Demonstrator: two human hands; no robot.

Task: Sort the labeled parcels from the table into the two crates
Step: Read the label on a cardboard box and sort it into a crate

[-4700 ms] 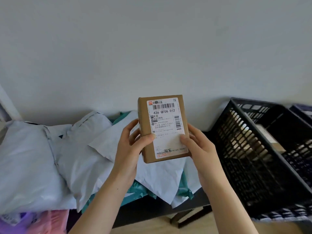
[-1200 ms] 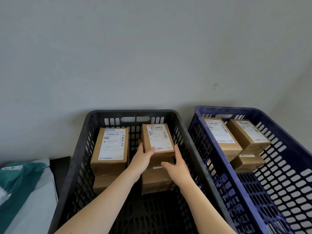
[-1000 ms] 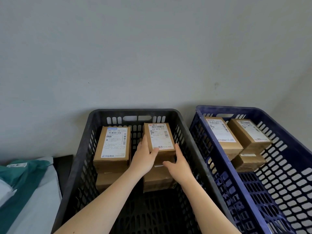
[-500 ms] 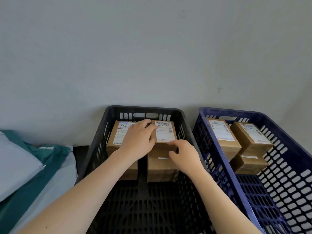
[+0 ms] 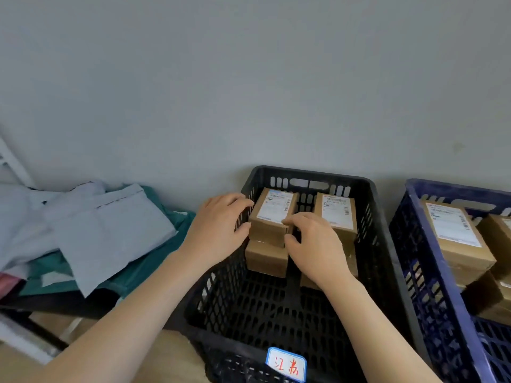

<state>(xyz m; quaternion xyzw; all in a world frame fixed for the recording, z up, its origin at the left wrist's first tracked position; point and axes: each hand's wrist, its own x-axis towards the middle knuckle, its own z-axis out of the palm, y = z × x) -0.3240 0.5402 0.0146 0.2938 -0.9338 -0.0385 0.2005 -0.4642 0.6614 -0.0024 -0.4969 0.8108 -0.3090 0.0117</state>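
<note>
Both hands have left the right top box (image 5: 337, 214), where they lay half a second ago, and are now at the left top box (image 5: 273, 211). The view has turned too, so the near wall of the black crate (image 5: 309, 174) shows with its tag (image 5: 286, 364). This tag is white with a blue border and carries two red handwritten characters, which read 江苏. The left top box has a white label with a blue strip at its far end. The right top box has a white label with a barcode. The print on both is too small to read.

Both boxes lie flat inside the black crate, close to its far wall, with labels up. Each has its long axis running from the near wall toward the far wall. The left top box sits on a lower box (image 5: 265, 258).

The left hand (image 5: 218, 230) reaches over the crate's left wall, palm down. Its fingers are together and curled onto the box's left edge, and the thumb is apart from them at the near left corner. The right hand (image 5: 315, 244) is inside the crate. Its fingers are bent and together on the near right corner, with the thumb below them against the side. The box is held between the two hands.

Right of the black crate stands a blue crate (image 5: 448, 187) with a labelled box (image 5: 453, 230). Left of the black crate, grey mailers (image 5: 110, 225) and a teal mailer (image 5: 177, 219) lie on the table (image 5: 55, 302).
</note>
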